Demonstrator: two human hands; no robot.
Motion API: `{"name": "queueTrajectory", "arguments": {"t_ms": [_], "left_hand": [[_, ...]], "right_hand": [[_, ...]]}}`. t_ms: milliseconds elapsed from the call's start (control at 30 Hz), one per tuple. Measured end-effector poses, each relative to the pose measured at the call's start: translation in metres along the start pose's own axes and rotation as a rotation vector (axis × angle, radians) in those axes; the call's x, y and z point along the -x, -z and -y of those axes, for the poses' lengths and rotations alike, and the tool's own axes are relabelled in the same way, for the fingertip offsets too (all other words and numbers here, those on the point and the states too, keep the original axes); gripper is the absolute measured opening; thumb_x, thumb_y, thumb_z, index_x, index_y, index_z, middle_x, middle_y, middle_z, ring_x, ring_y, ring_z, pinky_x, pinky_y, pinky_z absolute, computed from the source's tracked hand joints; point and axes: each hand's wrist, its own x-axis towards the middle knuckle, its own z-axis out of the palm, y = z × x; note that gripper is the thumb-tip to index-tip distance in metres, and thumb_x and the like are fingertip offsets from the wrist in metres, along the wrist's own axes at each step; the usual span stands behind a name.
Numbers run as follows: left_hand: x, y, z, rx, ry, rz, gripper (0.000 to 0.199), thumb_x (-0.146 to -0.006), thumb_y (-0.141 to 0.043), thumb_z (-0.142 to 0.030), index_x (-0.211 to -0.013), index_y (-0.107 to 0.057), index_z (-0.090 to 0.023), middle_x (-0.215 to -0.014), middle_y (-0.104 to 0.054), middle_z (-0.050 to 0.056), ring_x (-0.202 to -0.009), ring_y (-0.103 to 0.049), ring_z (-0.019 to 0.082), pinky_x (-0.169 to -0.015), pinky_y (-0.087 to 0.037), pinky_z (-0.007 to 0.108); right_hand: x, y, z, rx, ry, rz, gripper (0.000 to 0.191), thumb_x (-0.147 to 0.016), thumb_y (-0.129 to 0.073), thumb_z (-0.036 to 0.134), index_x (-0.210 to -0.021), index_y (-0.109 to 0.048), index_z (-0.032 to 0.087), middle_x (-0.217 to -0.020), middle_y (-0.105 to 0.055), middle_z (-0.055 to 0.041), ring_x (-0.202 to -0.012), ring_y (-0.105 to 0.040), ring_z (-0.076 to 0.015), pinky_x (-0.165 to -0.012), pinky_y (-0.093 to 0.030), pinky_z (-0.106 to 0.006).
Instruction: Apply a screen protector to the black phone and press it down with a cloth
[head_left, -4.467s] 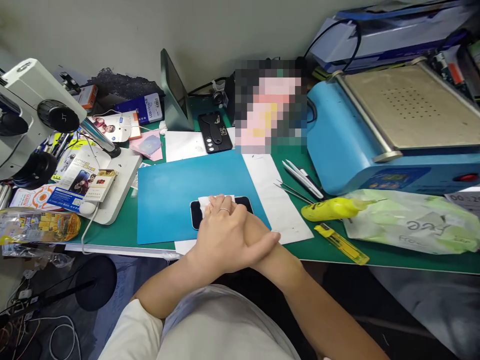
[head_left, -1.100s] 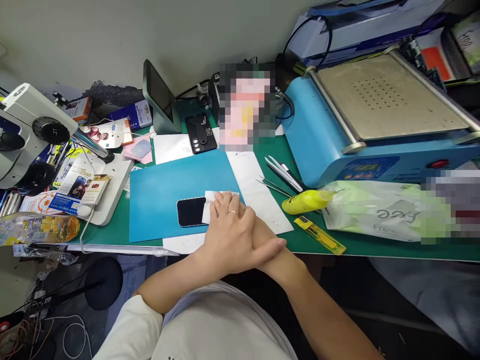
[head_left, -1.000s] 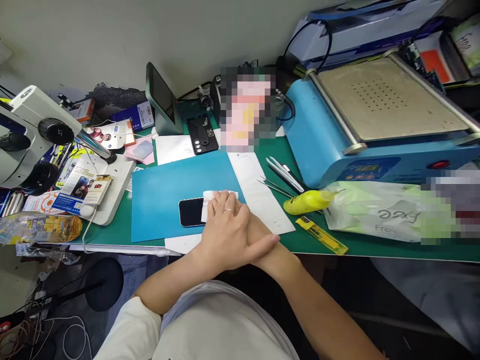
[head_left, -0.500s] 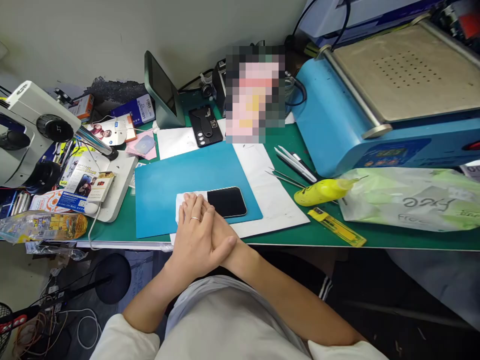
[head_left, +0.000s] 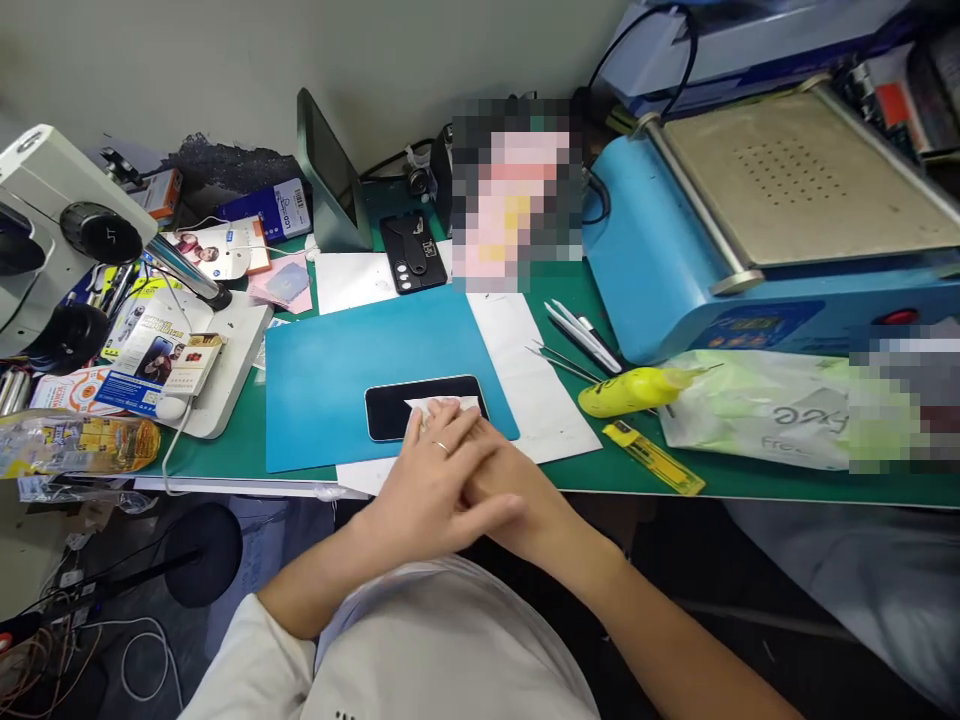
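Note:
A phone [head_left: 385, 412] with a black screen lies face up on the blue mat [head_left: 322, 375]. Over its right half is a white tissue [head_left: 466, 402], pressed down beneath my right hand [head_left: 517, 490]. My left hand [head_left: 439, 480], with a ring on one finger, rests flat across the back of my right hand, its fingers stretched out and thumb apart. The left hand covers most of the right fingers. The phone's left part shows uncovered.
A yellow bottle [head_left: 630, 392], tweezers [head_left: 562, 360] and a yellow blade case [head_left: 654, 458] lie right of the mat. Behind them stands a blue machine [head_left: 645, 270]. A microscope [head_left: 105, 235] occupies the left; a black phone case [head_left: 412, 252] lies behind the mat.
Both hands and the tissue have slid right along the phone, from its left end to its right part. The left part of the screen is now uncovered.

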Motion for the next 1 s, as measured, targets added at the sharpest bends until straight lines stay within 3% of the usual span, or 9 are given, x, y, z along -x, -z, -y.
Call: {"name": "queueTrajectory", "arguments": {"t_ms": [100, 167, 267, 333, 467, 567, 733, 900, 1000], "left_hand": [[0.013, 0.025, 0.036, 0.071, -0.021, -0.229, 0.036, -0.102, -0.053, -0.044, -0.13, -0.06, -0.022, -0.15, -0.059, 0.013, -0.143, -0.053, 0.025, -0.125, -0.035, 0.051], [0.024, 0.038, 0.063, 0.011, 0.057, -0.345, 0.037, -0.1, -0.056, -0.043, -0.132, -0.058, -0.023, -0.144, -0.064, 0.012, -0.14, -0.057, 0.025, -0.125, -0.038, 0.048], [0.034, 0.045, 0.095, -0.119, 0.159, -0.364, 0.056, -0.096, -0.062, -0.05, -0.142, -0.051, -0.02, -0.146, -0.062, 0.014, -0.144, -0.052, 0.029, -0.125, -0.036, 0.052], [0.035, 0.045, 0.105, -0.172, 0.145, -0.305, 0.069, -0.093, -0.065, -0.056, -0.147, -0.046, -0.018, -0.151, -0.057, 0.015, -0.15, -0.043, 0.032, -0.127, -0.031, 0.055], [0.034, 0.038, 0.107, -0.211, 0.076, -0.194, 0.087, -0.087, -0.068, -0.065, -0.154, -0.038, -0.019, -0.157, -0.05, 0.016, -0.155, -0.032, 0.036, -0.128, -0.025, 0.061], [0.035, 0.035, 0.106, -0.206, 0.063, -0.183, 0.093, -0.085, -0.069, -0.067, -0.156, -0.036, -0.018, -0.158, -0.048, 0.018, -0.156, -0.03, 0.037, -0.128, -0.024, 0.062], [0.035, 0.033, 0.108, -0.156, 0.017, -0.182, 0.091, -0.087, -0.07, -0.063, -0.158, -0.031, -0.019, -0.157, -0.05, 0.016, -0.156, -0.03, 0.035, -0.129, -0.022, 0.06], [0.033, 0.035, 0.108, -0.115, 0.054, -0.182, 0.092, -0.088, -0.073, -0.055, -0.159, -0.026, -0.019, -0.159, -0.047, 0.018, -0.155, -0.034, 0.032, -0.129, -0.026, 0.057], [0.034, 0.036, 0.109, -0.115, 0.077, -0.191, 0.095, -0.086, -0.075, -0.053, -0.159, -0.024, -0.02, -0.16, -0.045, 0.019, -0.156, -0.031, 0.034, -0.128, -0.026, 0.059]], "right_hand": [[0.003, 0.045, -0.021, 0.443, 0.137, 0.143, 0.073, -0.1, -0.052, 0.05, -0.161, -0.032, 0.015, -0.162, -0.041, -0.0212, -0.152, -0.037, -0.0368, -0.122, -0.036, -0.061], [-0.006, 0.059, -0.028, 0.661, 0.175, 0.171, 0.081, -0.101, -0.046, 0.056, -0.161, -0.027, 0.006, -0.164, -0.035, -0.0268, -0.154, -0.034, -0.0386, -0.121, -0.038, -0.061], [-0.039, 0.059, -0.032, 0.78, 0.148, 0.176, 0.078, -0.103, -0.037, 0.058, -0.16, -0.03, 0.004, -0.162, -0.038, -0.0276, -0.153, -0.035, -0.0388, -0.121, -0.035, -0.063], [-0.064, 0.053, -0.031, 0.815, 0.11, 0.192, 0.078, -0.103, -0.033, 0.059, -0.157, -0.036, 0.003, -0.161, -0.039, -0.0276, -0.153, -0.035, -0.0387, -0.122, -0.033, -0.064], [-0.084, 0.043, -0.023, 0.812, 0.137, 0.249, 0.078, -0.102, -0.032, 0.062, -0.155, -0.041, 0.005, -0.163, -0.038, -0.0253, -0.154, -0.033, -0.0385, -0.122, -0.032, -0.064], [-0.065, 0.046, -0.019, 0.792, 0.185, 0.204, 0.071, -0.102, -0.039, 0.059, -0.156, -0.041, 0.014, -0.163, -0.04, -0.0197, -0.153, -0.035, -0.0378, -0.12, -0.037, -0.063], [-0.038, 0.057, -0.022, 0.761, 0.196, 0.129, 0.056, -0.104, -0.044, 0.05, -0.149, -0.05, 0.018, -0.144, -0.064, -0.0162, -0.136, -0.059, -0.032, -0.116, -0.044, -0.054], [-0.061, 0.041, -0.02, 0.787, 0.191, 0.227, 0.067, -0.104, -0.034, 0.057, -0.155, -0.042, 0.014, -0.155, -0.053, -0.0191, -0.146, -0.048, -0.0335, -0.119, -0.038, -0.061], [-0.077, 0.028, -0.009, 0.781, 0.221, 0.243, 0.064, -0.104, -0.036, 0.057, -0.149, -0.049, 0.014, -0.154, -0.053, -0.019, -0.147, -0.046, -0.0343, -0.12, -0.036, -0.062]]}}
